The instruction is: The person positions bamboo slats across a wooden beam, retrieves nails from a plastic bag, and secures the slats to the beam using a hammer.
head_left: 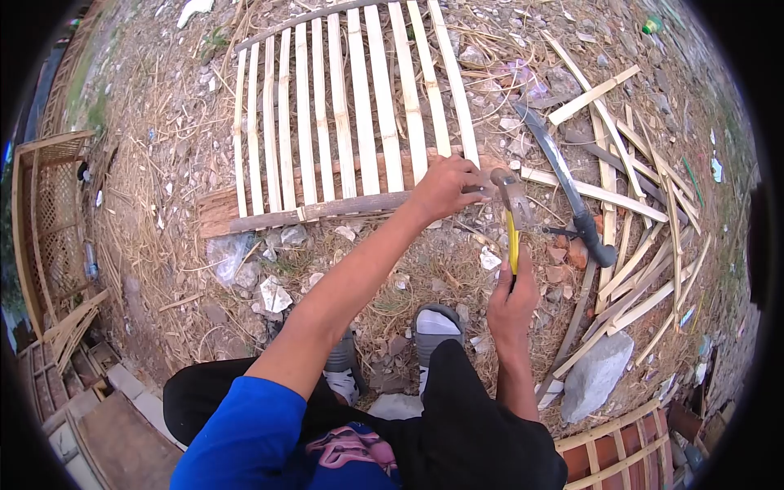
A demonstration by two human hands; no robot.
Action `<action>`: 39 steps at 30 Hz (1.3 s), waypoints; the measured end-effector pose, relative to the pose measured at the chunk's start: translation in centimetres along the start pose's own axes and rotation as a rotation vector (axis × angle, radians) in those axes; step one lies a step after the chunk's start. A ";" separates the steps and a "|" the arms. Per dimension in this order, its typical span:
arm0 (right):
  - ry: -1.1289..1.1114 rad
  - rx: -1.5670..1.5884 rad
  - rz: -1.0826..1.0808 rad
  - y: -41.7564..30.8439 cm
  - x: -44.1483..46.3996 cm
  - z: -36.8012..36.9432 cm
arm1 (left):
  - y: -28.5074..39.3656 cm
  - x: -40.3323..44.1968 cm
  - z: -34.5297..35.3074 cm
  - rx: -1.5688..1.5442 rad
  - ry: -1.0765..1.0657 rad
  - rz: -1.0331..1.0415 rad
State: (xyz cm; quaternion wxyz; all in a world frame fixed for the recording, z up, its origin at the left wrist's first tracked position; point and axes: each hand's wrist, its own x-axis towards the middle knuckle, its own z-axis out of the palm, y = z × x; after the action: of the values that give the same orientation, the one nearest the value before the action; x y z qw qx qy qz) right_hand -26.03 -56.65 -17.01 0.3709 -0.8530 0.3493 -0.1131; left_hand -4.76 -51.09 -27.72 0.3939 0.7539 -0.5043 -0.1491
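Note:
My right hand (513,298) is wrapped round the yellow and black handle of a hammer (513,233). The hammer's metal head, slightly blurred, is close beside the fingers of my left hand (445,186). That left hand rests at the right end of the near wooden rail (351,208), its thumb and fingers pinched together; what they hold, if anything, is hidden. Pale bamboo slats (384,106) run side by side from this rail to a far rail (327,15), forming a rack. Under the rack's near end lies a rough plank (216,214).
A machete (555,167) with a black handle lies right of the hammer. Loose bamboo strips (653,278) are heaped at the right, beside a large grey stone (598,376). Another slatted frame (621,449) is at lower right, and a woven-panel frame (57,220) stands left. Rubble covers the ground.

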 end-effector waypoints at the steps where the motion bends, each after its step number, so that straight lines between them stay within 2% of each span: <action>1: -0.019 -0.001 0.001 0.3 -0.1 0.0 | 0.3 -0.2 -0.2 0.025 -0.030 0.009; 2: -0.036 -0.009 0.019 0.4 -0.1 0.1 | 0.5 -0.2 -0.4 0.051 -0.060 0.021; 5: -0.080 -0.032 0.056 0.8 -0.2 0.2 | 0.5 0.4 -0.8 -0.116 -0.070 -0.138; 8: -0.098 -0.058 0.040 1.3 -0.2 0.5 | 0.2 0.3 -0.8 -0.093 -0.064 -0.053; 11: -0.100 -0.090 0.033 1.4 -0.1 0.8 | -0.8 0.0 -0.7 -0.154 0.010 0.063; 14: -0.092 -0.121 0.025 2.1 -0.2 1.1 | -0.8 -0.2 0.1 -0.241 0.163 -0.070; 17: -0.091 -0.128 0.015 2.2 -0.1 1.0 | 0.1 -0.5 0.4 0.278 0.317 -0.089; 20: -0.081 -0.122 -0.003 1.9 0.0 0.9 | 0.4 -0.6 0.8 0.466 0.293 -0.128; 23: -0.056 -0.114 -0.024 2.4 0.0 1.1 | 0.9 -0.8 0.3 0.475 0.276 -0.238; 26: -0.083 -0.110 0.009 2.5 -0.1 1.0 | 0.5 -2.3 -1.7 0.484 0.160 -0.255; 29: -0.126 -0.111 0.043 2.4 0.3 0.8 | 0.2 -4.1 -3.2 0.629 0.138 -0.291; 34: -0.160 -0.118 0.085 1.5 0.5 0.5 | -0.3 -3.8 -3.0 0.626 0.030 -0.284; 37: -0.076 -0.101 -0.036 2.0 0.3 0.9 | -0.4 -4.0 -2.7 0.626 0.009 -0.281; 39: -0.136 -0.141 0.088 1.1 0.6 0.2 | -0.4 -3.9 -2.7 0.624 0.025 -0.282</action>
State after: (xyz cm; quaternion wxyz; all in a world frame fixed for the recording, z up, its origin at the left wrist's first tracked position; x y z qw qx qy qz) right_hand -26.05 -57.45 -17.98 0.3376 -0.8664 0.3677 -0.0138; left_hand -4.57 -46.37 -26.94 0.1258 0.9021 -0.4116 -0.0314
